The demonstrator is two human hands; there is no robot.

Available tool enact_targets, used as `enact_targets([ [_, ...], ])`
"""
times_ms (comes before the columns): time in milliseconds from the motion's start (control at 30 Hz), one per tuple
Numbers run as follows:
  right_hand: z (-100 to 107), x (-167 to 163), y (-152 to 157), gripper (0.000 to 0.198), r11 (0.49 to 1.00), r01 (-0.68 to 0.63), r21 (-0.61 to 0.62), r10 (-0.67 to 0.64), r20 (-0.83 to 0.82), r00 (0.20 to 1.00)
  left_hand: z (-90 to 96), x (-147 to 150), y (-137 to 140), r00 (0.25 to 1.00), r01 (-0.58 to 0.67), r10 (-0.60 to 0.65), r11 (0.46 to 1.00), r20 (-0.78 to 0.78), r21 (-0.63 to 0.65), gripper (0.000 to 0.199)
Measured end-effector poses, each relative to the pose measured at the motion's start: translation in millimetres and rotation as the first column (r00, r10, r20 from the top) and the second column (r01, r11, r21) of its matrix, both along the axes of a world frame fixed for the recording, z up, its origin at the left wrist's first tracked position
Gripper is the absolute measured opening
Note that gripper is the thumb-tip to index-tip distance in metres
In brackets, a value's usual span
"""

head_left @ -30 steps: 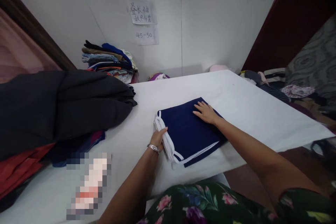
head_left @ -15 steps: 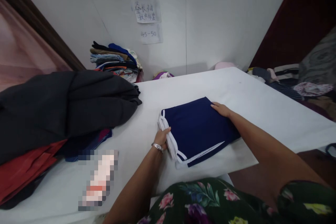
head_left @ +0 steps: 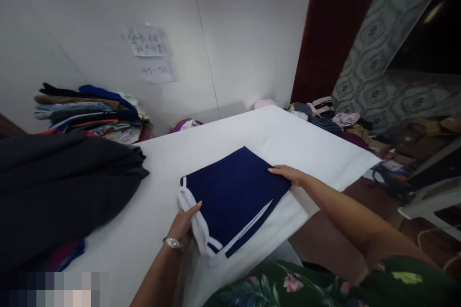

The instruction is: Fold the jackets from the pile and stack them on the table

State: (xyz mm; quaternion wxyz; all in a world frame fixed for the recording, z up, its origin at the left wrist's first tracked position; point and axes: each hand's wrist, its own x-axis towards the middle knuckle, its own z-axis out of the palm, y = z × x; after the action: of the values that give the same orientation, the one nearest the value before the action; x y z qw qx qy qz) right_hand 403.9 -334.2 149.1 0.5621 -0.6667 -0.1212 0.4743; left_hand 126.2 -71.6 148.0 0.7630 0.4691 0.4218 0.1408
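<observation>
A folded navy blue garment (head_left: pixel 230 196) with white trim along its left side and near edge lies at the front of the white-covered table (head_left: pixel 216 146). My left hand (head_left: pixel 185 223), with a metal watch or bracelet at the wrist, grips its white-edged left side, thumb on top and fingers underneath. My right hand (head_left: pixel 288 174) pinches the garment's right edge, thumb over the cloth and the other fingers below it. What kind of garment it is, I cannot tell from the folded shape.
A dark grey garment heap (head_left: pixel 68 192) covers the table's left side. Behind it rises a stack of folded clothes (head_left: pixel 90 110). Loose clothes (head_left: pixel 327 120) lie beyond the right edge, near a white plastic stool (head_left: pixel 432 206). Handwritten paper signs (head_left: pixel 151 53) hang on the wall.
My view has swung to the right, so the scene sits further left. My right hand has shifted down the garment's right edge and its fingers now reach under it.
</observation>
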Motion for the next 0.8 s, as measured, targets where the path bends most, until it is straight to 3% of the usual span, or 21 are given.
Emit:
enact_targets([
  [100,4.5,-1.2,5.5,0.037,0.992,-0.118,0.041,0.124,-0.224,0.967,10.5,-2.7,5.2,1.000,0.016,-0.016,0.999,-0.003,-0.032,0.038],
  [167,4.1,-4.8,10.0,0.031,0.988,-0.140,0.061,0.152,-0.264,0.953,16.1,-3.8,8.1,0.999,0.001,-0.004,0.998,-0.050,-0.062,0.037],
  [367,-6.1,-15.2,22.0,0.028,0.996,-0.051,0.071,0.060,-0.125,0.990,16.5,-6.5,10.3,0.985,-0.066,0.018,0.958,-0.173,-0.279,0.021],
  [467,-6.0,-15.7,20.2,0.029,0.992,-0.018,0.129,0.029,-0.083,0.996,14.9,-8.7,8.8,0.982,-0.082,0.021,0.941,-0.185,-0.328,0.018],
  [633,12.1,-7.4,2.1,0.031,0.978,0.030,0.208,-0.027,-0.019,0.999,20.7,3.2,-1.3,0.999,0.006,-0.015,0.986,-0.052,-0.164,0.031],
  [800,28.0,10.1,-25.1,0.036,0.975,0.089,0.205,-0.099,0.040,0.994,25.9,44.5,-7.1,0.991,0.073,-0.070,0.997,0.110,-0.023,0.036],
])
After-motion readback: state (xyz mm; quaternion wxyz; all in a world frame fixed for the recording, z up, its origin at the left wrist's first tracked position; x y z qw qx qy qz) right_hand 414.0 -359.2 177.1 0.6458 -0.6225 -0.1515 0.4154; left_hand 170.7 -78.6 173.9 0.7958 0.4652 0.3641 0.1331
